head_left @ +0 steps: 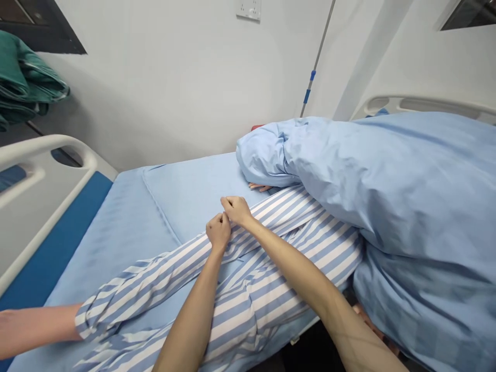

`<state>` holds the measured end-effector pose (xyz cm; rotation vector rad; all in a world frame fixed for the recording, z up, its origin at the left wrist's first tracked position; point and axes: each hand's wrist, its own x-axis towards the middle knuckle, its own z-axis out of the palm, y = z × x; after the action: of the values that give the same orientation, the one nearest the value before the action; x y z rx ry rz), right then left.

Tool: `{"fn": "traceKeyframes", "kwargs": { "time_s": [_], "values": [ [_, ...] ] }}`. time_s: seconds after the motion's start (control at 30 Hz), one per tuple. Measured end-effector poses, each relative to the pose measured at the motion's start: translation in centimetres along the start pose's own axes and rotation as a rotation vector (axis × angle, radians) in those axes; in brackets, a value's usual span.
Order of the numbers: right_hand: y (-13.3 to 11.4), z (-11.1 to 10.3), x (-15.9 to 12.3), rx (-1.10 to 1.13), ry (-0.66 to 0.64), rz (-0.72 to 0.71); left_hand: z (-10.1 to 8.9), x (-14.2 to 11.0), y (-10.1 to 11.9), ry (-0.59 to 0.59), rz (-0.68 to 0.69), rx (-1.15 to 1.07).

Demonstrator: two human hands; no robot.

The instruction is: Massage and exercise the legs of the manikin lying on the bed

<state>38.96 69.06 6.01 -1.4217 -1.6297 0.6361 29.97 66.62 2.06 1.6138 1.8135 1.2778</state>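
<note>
My left hand (219, 230) is curled into a fist, over the far leg of blue-and-white striped trousers (170, 274) around knee height. Right beside it, my right hand (236, 209) is also a fist, slightly farther back and to the right, at the far edge of the same leg. Nothing shows between the fingers of either hand. A figure lying on the bed wears the trousers; I cannot tell whether it is a person or a manikin. One bare lower leg (42, 328) sticks out of the cuff at the left.
A bunched light-blue quilt (387, 186) covers the figure's upper part, with fingertips (260, 186) peeking out. Under the legs lies a blue bed sheet (201, 186). A white bed end panel (58, 170) stands left, below green cloth (29, 77). Behind rises a thin pole (320, 49).
</note>
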Motion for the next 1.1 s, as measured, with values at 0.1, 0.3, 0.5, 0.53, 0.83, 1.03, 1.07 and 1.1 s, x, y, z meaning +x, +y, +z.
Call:
{"fn": "traceKeyframes", "kwargs": {
  "time_s": [0.1,0.3,0.5,0.53,0.83,1.03,1.07,1.1],
  "values": [
    [1.0,-1.3,-0.1,0.008,0.016,-0.029,0.0,0.0,0.0,0.005,-0.014,-0.005],
    [4.0,-0.7,-0.4,0.111,0.048,-0.003,-0.1,-0.1,0.5,0.032,-0.014,-0.081],
    [4.0,-0.7,0.0,0.286,0.106,-0.001,2.3,0.3,3.5,0.017,-0.052,-0.227],
    [4.0,-0.7,0.0,0.312,0.11,0.008,2.9,0.3,3.8,0.033,-0.06,-0.221],
    [2.8,-2.2,1.3,0.119,0.011,0.069,3.8,-0.4,2.9,0.096,0.045,-0.139],
    [3.2,-4.6,1.6,0.018,0.063,-0.003,3.7,-0.4,3.5,0.1,0.017,-0.114],
    [3.7,-4.6,1.4,0.015,0.07,0.006,3.7,-0.4,3.5,0.096,0.012,-0.105],
    [4.2,-4.5,1.2,0.011,0.07,0.012,3.8,-0.4,3.4,0.092,0.008,-0.1]
  ]
}}
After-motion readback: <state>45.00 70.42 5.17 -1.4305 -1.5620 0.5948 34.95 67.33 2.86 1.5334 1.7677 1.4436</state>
